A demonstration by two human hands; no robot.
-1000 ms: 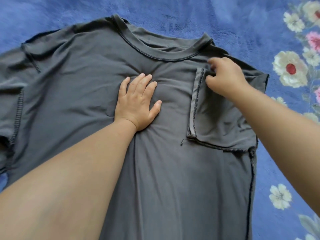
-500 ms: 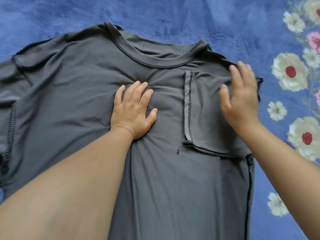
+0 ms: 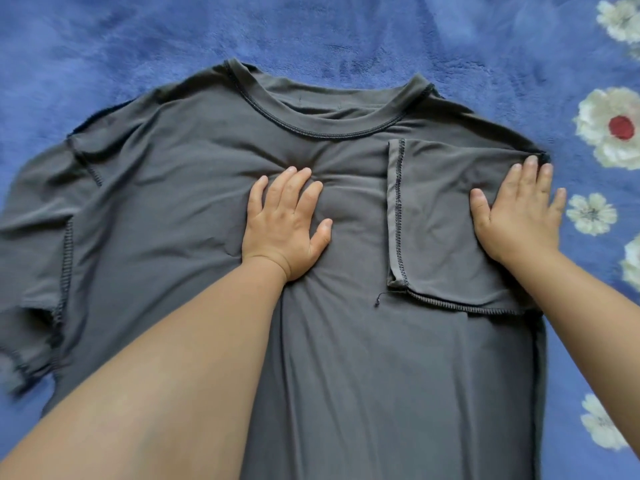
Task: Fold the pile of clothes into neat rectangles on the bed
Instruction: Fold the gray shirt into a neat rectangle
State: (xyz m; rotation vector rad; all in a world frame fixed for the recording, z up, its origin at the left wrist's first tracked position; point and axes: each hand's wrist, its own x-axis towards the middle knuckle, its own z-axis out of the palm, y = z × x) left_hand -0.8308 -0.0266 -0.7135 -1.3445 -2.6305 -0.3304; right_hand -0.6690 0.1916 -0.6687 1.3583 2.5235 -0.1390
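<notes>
Head view: the right hand (image 3: 516,213), which a second ago pinched the sleeve (image 3: 446,220), now lies flat on it, fingers straight, while the left hand (image 3: 287,220) presses flat on the grey T-shirt's (image 3: 173,188) chest (spread on the bed (image 3: 311,32)), so that sleeve is folded and the far one remains.

Left hand (image 3: 285,225) lies flat, fingers (image 3: 277,188) spread; right hand (image 3: 519,216) flat too, both forearms extended forward.

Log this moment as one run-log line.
step: smoothing folded sleeve | left hand: flat on grey T-shirt chest | right hand: flat on folded-in right sleeve | left sleeve: unfolded
</notes>
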